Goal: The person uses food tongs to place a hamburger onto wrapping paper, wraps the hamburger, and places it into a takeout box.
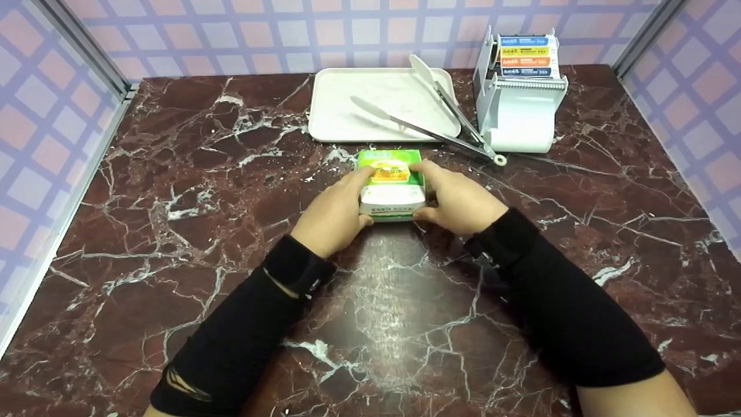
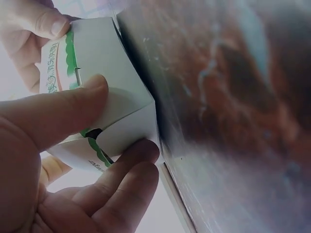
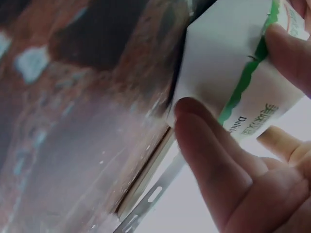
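A green and white cardboard burger box [image 1: 392, 194] with a burger picture on its lid stands on the marbled table, closed. My left hand [image 1: 336, 208] holds its left side, and my right hand [image 1: 463, 200] holds the right side. Both thumbs lie low at the front corners while the index fingers reach onto the lid's edges. In the left wrist view, the left thumb presses the white base of the box [image 2: 119, 63], and fingers support its side. The right wrist view shows right-hand fingers [image 3: 209, 145] against the box's white and green side [image 3: 218, 58].
Behind the box lies a white tray [image 1: 327, 110], with metal tongs [image 1: 431, 131] resting spread across its right part. Farther right stands a label dispenser [image 1: 489, 87] with several coloured label strips [image 1: 524, 61] and a white roll [image 1: 524, 124]. Checked panels [image 1: 260, 35] enclose the table.
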Tool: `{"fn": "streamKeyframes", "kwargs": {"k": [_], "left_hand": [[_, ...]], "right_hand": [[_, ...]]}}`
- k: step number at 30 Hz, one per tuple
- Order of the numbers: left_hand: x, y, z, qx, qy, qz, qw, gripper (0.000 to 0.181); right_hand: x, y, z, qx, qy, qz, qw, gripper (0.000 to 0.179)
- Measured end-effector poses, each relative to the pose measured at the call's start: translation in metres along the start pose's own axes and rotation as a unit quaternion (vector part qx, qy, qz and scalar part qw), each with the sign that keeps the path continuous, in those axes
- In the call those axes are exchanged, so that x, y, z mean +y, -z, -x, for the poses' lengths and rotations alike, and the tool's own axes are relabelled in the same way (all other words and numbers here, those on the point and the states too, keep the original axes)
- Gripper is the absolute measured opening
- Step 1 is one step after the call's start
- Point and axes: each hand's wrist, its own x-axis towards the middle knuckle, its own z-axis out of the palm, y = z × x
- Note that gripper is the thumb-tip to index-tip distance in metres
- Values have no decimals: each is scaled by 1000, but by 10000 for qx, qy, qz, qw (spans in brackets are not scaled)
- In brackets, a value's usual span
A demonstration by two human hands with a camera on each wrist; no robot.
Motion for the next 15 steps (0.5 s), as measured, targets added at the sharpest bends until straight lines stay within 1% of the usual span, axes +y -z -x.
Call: {"fn": "streamKeyframes", "kwargs": {"k": [6, 12, 15], "left_hand": [[-1, 2, 2, -90, 33, -41, 9999, 92], [-2, 4, 5, -72, 47, -276, 9996, 89], [-2, 4, 4, -49, 23, -274, 9996, 85]], "right_hand": [[0, -2, -1, 126, 29, 86, 9999, 82], [2, -2, 0, 286, 342, 279, 9986, 72], [3, -1, 2, 331, 430, 349, 9979, 68]]}}
